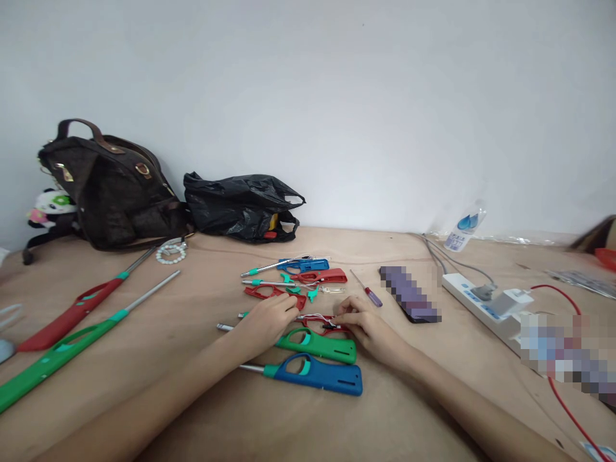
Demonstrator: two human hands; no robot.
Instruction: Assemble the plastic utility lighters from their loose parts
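Note:
An opened red lighter casing (317,319) with a white wire and a small black part inside lies between my hands. My left hand (272,321) is closed, its fingertips pinching the tube end of this lighter. At the other end, my right hand (363,324) grips the casing with thumb and fingers. Just in front lie a whole green lighter (332,348) and a whole blue lighter (332,377). Behind my hands are a blue casing half (315,264), a red lighter casing (332,276), another red casing half (260,293) and loose teal pieces (312,293).
A screwdriver (373,296) and a partly blurred dark phone-like object (409,295) lie to the right, before a power strip (474,305). Long red (72,314) and green (62,353) lighters lie left. Behind are a bracelet (171,255), a backpack (120,192) and a black plastic bag (235,205).

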